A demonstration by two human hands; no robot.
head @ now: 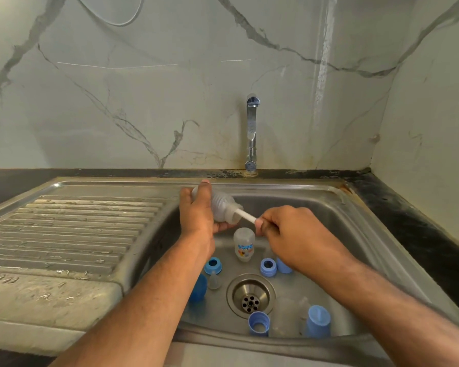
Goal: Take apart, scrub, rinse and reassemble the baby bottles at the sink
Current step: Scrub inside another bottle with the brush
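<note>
left hand grips a clear bottle held on its side over the sink, fingers wrapped round the body, mouth pointing right. right hand pinches the white brush handle, whose head is inside the bottle. key relation: the bottle's long axis runs from upper left to lower right, in line with the handle, so the likely scrubbing stroke is along that line. the right hand lies just right of the mouth. below, on the basin floor: a 2nd bottle lying down, blue rings, blue caps, a teat, all round the drain. no water is visible from the tap.
</note>
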